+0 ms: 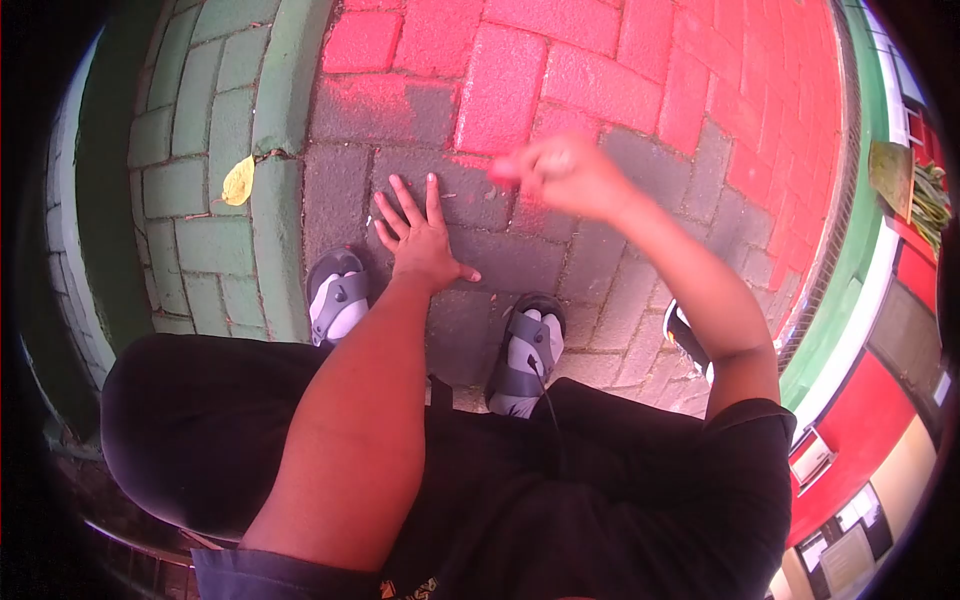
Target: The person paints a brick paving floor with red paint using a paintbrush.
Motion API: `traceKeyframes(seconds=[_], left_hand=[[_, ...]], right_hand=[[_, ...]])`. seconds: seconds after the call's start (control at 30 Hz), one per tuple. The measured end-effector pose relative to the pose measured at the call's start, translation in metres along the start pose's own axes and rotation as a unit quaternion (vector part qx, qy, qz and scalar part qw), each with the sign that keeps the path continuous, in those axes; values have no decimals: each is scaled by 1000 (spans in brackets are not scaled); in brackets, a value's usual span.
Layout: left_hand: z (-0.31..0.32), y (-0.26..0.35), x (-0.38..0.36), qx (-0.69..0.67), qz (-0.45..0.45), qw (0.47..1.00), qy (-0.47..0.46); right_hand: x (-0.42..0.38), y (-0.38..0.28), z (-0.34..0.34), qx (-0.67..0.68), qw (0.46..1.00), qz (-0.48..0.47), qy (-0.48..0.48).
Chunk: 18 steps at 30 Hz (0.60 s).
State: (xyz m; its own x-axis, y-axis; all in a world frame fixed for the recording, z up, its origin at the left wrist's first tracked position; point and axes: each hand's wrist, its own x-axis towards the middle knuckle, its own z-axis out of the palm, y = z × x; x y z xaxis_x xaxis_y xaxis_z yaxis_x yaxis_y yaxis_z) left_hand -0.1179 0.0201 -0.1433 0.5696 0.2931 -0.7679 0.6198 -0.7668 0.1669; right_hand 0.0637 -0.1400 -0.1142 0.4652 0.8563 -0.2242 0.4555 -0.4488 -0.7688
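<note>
My left hand (425, 245) lies flat on the unpainted grey paving (510, 262), fingers spread, holding nothing. To its right, my right hand (565, 175) is closed and smeared by motion, low over the border between grey and red paving. A small reddish thing (503, 171) shows at its fingertips, too blurred to name. Ahead of both hands, glossy red paint covers the paving blocks (500, 90). The paint thins to patchy red on the nearer blocks.
Along the left runs a raised green kerb (285, 100) with a yellow leaf (238, 182) by it. My sandalled feet (338, 295) stand close behind the left hand. Another shoe (685, 335) is near my right forearm. A green edge (845, 290) borders the right side.
</note>
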Motion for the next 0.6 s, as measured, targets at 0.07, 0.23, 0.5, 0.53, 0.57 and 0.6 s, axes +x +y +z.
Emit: traceKeyframes(seconds=[0.07, 0.23, 0.5, 0.53, 0.57, 0.6], left_hand=[[1, -1, 0, 0, 2, 1000, 3], [0, -1, 1, -5, 3, 1000, 2], [-2, -1, -2, -11, 7, 1000, -3], [-2, -1, -2, -11, 6, 1000, 0], [-1, -1, -1, -15, 7, 1000, 0], [-1, -2, -1, -18, 7, 1000, -1]], right_hand=[[23, 43, -17, 43, 993, 49, 99], [30, 46, -18, 46, 962, 37, 267], [15, -17, 29, 261, 946, 108, 159], [21, -20, 23, 259, 930, 111, 235], [25, -14, 21, 260, 930, 107, 235], [24, -2, 17, 237, 922, 152, 265]])
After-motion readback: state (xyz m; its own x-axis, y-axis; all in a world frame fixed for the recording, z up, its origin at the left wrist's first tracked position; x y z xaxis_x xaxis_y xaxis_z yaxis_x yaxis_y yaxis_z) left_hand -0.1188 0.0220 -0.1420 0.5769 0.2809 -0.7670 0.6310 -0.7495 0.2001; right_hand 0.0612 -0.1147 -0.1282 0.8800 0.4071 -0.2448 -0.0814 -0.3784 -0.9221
